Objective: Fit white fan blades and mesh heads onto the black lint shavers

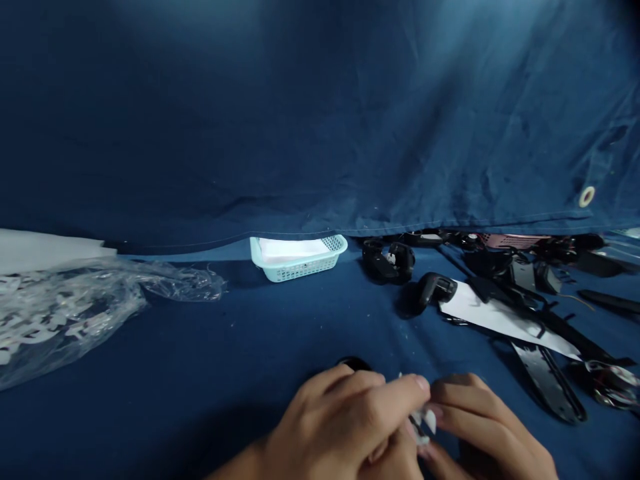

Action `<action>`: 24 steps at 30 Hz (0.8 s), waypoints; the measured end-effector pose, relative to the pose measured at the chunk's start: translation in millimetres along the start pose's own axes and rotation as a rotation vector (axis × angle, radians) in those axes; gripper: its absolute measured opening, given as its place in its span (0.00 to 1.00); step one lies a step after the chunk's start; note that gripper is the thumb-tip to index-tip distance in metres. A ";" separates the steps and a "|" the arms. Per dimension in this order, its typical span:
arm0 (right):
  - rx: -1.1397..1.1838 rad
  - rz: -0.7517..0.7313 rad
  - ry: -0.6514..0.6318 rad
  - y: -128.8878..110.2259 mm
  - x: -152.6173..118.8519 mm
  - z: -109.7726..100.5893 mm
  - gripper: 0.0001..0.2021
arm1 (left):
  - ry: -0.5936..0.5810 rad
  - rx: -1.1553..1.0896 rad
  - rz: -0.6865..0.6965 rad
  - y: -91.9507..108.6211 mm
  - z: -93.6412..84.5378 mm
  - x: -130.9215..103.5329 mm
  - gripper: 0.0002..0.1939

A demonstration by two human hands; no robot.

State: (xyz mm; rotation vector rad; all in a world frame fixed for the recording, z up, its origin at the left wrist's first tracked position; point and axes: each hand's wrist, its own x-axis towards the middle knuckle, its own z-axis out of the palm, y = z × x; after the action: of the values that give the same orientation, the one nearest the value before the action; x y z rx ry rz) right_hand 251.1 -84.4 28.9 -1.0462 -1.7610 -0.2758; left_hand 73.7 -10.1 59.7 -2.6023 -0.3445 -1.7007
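Low in the head view, my left hand and my right hand come together over the blue cloth. Between their fingertips is a small white part, mostly covered by the fingers, so its kind does not show. Both hands are closed on it. Just beyond my left hand, the rim of a round black object peeks out; whether the left fingers also hold it I cannot tell.
A pale blue basket with white paper stands at the hanging blue curtain. On the left lies a clear plastic bag of white pieces. Right are black curved parts, a white strip, black shells and a pink basket.
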 end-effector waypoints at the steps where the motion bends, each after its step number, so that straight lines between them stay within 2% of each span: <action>1: 0.021 0.012 0.013 0.2 0.5 1.9 0.09 | 0.010 -0.011 -0.010 -1.4 -0.3 0.1 0.13; 5: 0.112 0.089 0.096 -1.3 6.8 7.3 0.16 | -0.169 -0.118 -0.080 -8.5 -0.1 -1.6 0.08; 8: 0.200 0.194 0.092 -3.0 9.5 10.5 0.13 | -0.253 -0.239 -0.219 -10.7 -0.7 -0.1 0.05; 11: 0.331 0.426 0.109 -3.6 5.8 15.4 0.09 | -0.341 -0.286 -0.444 -9.3 -2.5 5.3 0.11; 13: 0.428 0.610 0.128 -3.9 1.6 18.6 0.09 | -0.434 -0.274 -0.536 -8.1 -4.0 9.4 0.16; 15: 0.516 0.744 0.120 -4.4 -1.6 20.8 0.10 | -0.541 -0.244 -0.549 -7.8 -5.4 12.7 0.21; 17: 0.568 0.809 0.090 -4.9 -3.4 21.7 0.11 | -0.622 -0.221 -0.528 -8.6 -6.6 15.0 0.23; 21: 0.625 0.808 0.017 -4.3 -5.9 22.2 0.12 | -0.700 -0.170 -0.440 -12.2 -13.9 22.6 0.19; 24: 0.651 0.769 -0.008 -1.1 -8.0 22.8 0.14 | -0.766 -0.092 -0.409 -16.7 -27.8 34.6 0.18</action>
State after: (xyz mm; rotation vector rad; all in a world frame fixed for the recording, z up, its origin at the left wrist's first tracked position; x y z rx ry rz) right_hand 236.3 -75.3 12.2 -1.1277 -1.1907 0.7306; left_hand 58.7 8.6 100.6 -3.3251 -0.8655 -0.6772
